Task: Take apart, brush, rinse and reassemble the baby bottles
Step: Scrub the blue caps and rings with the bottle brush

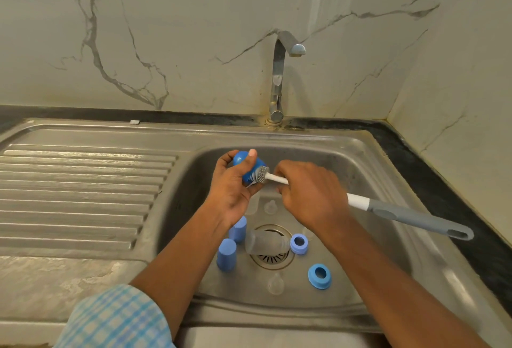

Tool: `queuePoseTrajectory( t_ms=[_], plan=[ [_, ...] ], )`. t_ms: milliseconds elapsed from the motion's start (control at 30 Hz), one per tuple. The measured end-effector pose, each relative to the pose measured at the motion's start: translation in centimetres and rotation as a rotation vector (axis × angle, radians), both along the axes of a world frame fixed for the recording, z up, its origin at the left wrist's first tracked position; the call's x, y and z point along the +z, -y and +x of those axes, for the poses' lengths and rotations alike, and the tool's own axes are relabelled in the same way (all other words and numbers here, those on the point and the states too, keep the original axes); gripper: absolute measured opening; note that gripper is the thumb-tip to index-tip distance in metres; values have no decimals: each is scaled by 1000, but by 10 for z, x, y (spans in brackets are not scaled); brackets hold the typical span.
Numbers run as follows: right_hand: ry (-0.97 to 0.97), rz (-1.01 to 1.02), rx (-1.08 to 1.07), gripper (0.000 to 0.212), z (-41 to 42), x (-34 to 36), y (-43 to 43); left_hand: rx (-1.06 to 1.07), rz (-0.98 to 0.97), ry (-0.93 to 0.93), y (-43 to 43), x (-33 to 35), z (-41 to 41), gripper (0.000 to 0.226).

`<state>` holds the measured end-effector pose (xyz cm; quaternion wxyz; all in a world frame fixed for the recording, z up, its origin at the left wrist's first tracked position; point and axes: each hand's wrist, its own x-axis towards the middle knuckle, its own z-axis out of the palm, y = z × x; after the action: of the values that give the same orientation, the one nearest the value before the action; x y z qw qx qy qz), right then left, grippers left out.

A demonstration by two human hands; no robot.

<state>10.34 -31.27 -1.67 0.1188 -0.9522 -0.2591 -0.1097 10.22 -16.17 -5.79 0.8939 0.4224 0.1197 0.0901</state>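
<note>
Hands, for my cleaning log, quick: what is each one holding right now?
Left hand: grips a blue bottle cap.
Right hand: grips the bottle brush by its white shaft, with the brush's head at the cap's opening.

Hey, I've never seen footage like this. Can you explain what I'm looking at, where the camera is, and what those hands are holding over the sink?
There is no machine here. One camera worn on a person's head looks down at their own two bare hands over a steel sink. The left hand grips a dark blue cap. The right hand holds a long bottle brush, with its head at the cap's open end. Taken-apart bottle parts lie on the sink floor: a clear bottle on its side over the drain, two light blue caps, two blue screw rings and two clear teats. No water visibly runs from the tap.
</note>
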Motion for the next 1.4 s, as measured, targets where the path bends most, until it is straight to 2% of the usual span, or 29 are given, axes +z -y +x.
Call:
queuePoseTrajectory(
  t_ms=[133,233,433,533,667,867,967,1100,1267,1333,1400],
  plan=[
    [-15,9,-20,13,3,5,8,34,31,-19,-5,-1,3,66],
    [-60,43,-10,19,5,4,10,63,54,-13,-9,1,3,84],
    [-20,116,-148,24,8,5,11,-114,14,34,0,1,2,49],
    [-62,100,-178,25,9,1,6,-24,46,27,1,-1,2,63],
    [-115,-3,-80,28,5,1,1,68,-24,12,-7,-2,3,75],
    [-64,90,-122,27,9,7,11,-25,-24,58,5,0,1,58],
    [-153,128,-114,36,12,1,9,4,-7,47,4,1,2,55],
    [-268,139,11,38,8,6,22,92,-43,22,-16,4,6,26],
    [-119,482,27,42,12,11,38,38,-115,-51,-18,9,5,40],
    [-125,424,37,40,12,9,35,12,-75,-84,-13,8,3,49],
    [-147,313,33,37,12,5,31,-11,-47,-109,-12,9,2,46]
  ],
)
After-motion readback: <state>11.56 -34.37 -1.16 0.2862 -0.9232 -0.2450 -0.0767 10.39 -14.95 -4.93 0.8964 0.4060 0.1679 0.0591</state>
